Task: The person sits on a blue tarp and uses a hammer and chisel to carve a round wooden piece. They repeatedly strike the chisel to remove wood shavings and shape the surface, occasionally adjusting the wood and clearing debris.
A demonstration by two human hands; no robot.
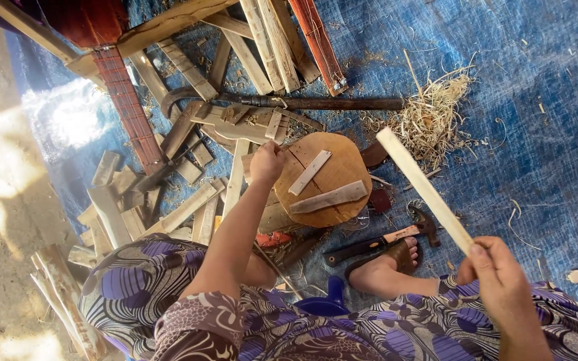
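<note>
Seated worker's right hand [500,277] clenches a light, stiff slat [423,188] by its near end, at four o'clock from the round block [329,175]; left hand [267,162] grasps the block's nine-o'clock rim.

Outdoor ground-level woodworking site: a blue tarpaulin [536,80] spread on bare earth carries a round wooden chopping block [326,177], split wood slats [188,67], a heap of shavings [433,117], a hammer [426,220] and a long-handled adze [289,102] near the tarpaulin's upper edge
</note>
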